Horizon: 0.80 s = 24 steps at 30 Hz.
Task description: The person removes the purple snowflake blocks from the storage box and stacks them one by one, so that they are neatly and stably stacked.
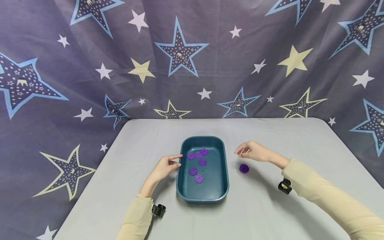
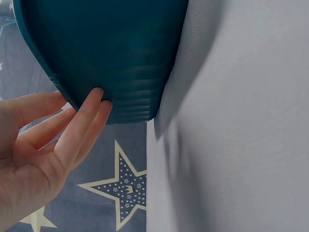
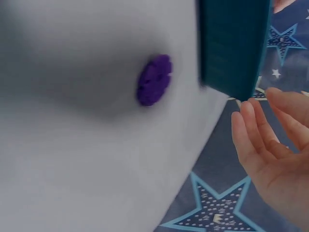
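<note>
A dark teal plastic tray [image 1: 203, 200] stands on the table with several purple notched discs [image 1: 199, 179] lying flat inside it. My left hand [image 1: 162, 169] is at its left side, its fingertips at the rim. In the left wrist view two nearly straight fingers [image 2: 79, 126] rest against the tray's outer wall. To the right of the tray, my right hand [image 1: 253, 151] hovers over the table with loosely bent fingers and holds nothing. One darker purple notched disc [image 1: 244, 168] lies on the table just below that hand; the right wrist view shows it slightly blurred.
The table [image 1: 144, 133] has a pale grey cover. A dark curtain [image 1: 198, 90] with a star print hangs behind it and at both sides. Each wrist carries a small black camera mount, such as the right mount [image 1: 285, 186].
</note>
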Available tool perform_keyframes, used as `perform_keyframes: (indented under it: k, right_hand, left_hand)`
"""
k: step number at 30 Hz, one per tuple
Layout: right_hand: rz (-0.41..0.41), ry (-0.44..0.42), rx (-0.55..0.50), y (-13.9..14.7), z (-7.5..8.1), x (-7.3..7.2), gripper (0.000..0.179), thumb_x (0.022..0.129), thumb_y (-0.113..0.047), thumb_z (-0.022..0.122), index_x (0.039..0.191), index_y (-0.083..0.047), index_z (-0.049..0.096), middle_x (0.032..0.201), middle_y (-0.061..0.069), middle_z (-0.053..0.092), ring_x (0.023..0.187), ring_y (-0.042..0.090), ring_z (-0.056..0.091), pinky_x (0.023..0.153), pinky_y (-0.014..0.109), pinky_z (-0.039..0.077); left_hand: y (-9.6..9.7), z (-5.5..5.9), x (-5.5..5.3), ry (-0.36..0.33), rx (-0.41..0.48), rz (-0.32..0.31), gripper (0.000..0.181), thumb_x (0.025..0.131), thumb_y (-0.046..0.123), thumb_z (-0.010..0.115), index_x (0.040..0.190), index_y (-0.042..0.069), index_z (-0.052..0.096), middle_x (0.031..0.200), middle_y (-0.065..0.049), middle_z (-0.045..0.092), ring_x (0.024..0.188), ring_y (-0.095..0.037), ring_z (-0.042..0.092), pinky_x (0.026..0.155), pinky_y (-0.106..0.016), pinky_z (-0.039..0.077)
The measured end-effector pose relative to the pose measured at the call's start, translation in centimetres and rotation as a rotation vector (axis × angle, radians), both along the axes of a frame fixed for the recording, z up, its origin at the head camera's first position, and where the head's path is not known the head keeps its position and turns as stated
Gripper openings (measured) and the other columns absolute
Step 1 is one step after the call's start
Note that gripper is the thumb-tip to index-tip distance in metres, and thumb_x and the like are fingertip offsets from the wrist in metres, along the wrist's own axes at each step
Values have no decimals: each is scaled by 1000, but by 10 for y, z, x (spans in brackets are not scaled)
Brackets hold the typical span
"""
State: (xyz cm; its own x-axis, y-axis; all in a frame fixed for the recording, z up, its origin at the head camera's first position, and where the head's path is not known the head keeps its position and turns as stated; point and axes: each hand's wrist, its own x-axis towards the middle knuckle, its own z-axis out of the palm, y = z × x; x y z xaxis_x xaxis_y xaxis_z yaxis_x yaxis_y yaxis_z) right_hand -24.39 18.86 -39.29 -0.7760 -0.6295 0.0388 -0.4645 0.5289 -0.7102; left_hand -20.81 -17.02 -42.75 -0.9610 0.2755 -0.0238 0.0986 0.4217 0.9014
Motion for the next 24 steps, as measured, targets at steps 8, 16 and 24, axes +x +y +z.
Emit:
perform_keyframes:
  k: [8,16,24]
  right_hand:
    - [14,33,11,-18,20,5,17,82,-5,58,97,0,65,95,13,64,83,21,59,74,30,51]
    - [101,28,12,-45,30,9,18,83,-4,57,99,-1,65,97,11,63,86,20,58,77,30,50]
    - [192,25,42,-68,35,11,19,83,-4,58,100,-3,65,97,7,62,83,15,58,74,25,50]
  left_hand:
    - [0,-2,0,-3,8,5,38,83,-1,55,120,-7,50,96,-24,61,82,-22,61,70,-31,53]
    - [0,0,1,-8,7,5,38,83,-1,55,120,-7,50,97,-25,61,82,-23,60,70,-31,53]
    - [4,17,10,-18,22,-7,39,83,-3,54,120,-12,47,99,-31,58,86,-33,59,72,-34,53]
